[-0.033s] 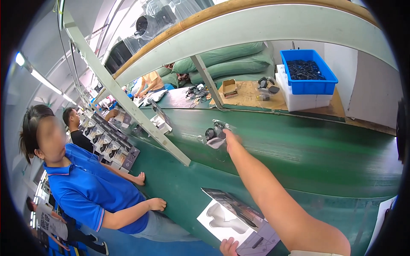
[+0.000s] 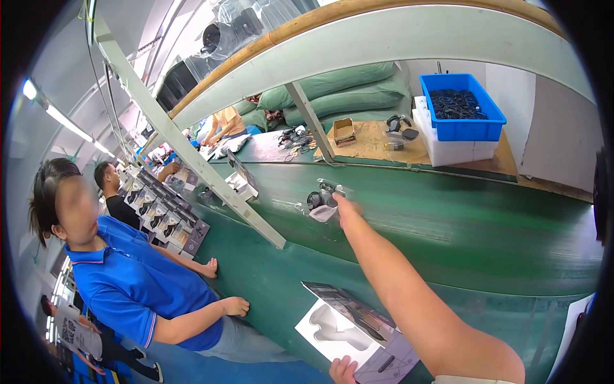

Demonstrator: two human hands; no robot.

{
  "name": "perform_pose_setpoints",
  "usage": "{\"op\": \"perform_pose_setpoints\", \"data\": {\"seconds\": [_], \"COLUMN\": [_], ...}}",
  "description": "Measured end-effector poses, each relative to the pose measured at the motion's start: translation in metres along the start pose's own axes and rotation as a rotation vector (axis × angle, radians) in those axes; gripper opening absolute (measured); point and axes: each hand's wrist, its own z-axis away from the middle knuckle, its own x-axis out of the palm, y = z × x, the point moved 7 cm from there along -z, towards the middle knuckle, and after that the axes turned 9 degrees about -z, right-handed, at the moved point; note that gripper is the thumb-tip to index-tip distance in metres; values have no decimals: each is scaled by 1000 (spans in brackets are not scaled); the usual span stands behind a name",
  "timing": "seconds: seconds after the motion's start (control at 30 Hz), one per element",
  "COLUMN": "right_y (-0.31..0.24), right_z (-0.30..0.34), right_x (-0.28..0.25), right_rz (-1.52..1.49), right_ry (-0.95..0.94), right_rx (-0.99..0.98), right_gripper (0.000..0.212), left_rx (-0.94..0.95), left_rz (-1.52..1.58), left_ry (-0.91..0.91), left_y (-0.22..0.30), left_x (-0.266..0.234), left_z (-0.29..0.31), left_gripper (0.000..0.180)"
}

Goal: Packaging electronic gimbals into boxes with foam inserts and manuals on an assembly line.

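My right arm stretches forward over the green conveyor belt. At its end my right hand (image 2: 347, 210) is closed at the edge of a pair of dark headphones (image 2: 323, 197) in a clear plastic wrapping; the fingertips are partly hidden. Close to me stands an open box (image 2: 385, 360), grey with a dark printed lid (image 2: 348, 312) tilted up. Inside it a white moulded insert (image 2: 334, 329) has a shaped hollow with nothing in it. Curled over the box's near edge are the fingers of my left hand (image 2: 343, 370), the rest of which lies below the picture.
A person in a blue shirt (image 2: 137, 281) stands at the left, hands on the green table (image 2: 268, 281). A slanting metal post (image 2: 192, 153) rises between us. Past the belt (image 2: 448, 224) sit a blue bin (image 2: 470, 131) of black parts and a small carton (image 2: 344, 132). Several packed boxes (image 2: 167, 221) stand far left.
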Motion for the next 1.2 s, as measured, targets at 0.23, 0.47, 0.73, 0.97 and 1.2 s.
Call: {"op": "perform_pose_setpoints", "data": {"seconds": [0.23, 0.47, 0.73, 0.97, 1.2], "right_y": [-24, -116, -226, -232, -202], "right_z": [21, 60, 123, 167, 153], "right_x": [-46, -200, -465, -576, -540], "right_rz": [-62, -89, -118, -87, -50], "right_ry": [-219, -335, -323, -489, -513], "right_rx": [91, 35, -17, 132, 170], "right_gripper": [38, 36, 34, 28, 27], "left_rx": [231, 785, 773, 878, 963], "left_rz": [-170, -672, -481, -542, -637], "left_ry": [29, 0, -326, -327, -405], "left_y": [-15, 57, 87, 106, 132], "left_x": [-1, 25, 175, 316, 346], "left_z": [0, -10, -77, -96, -50], "left_gripper": [60, 45, 53, 47, 40]}}
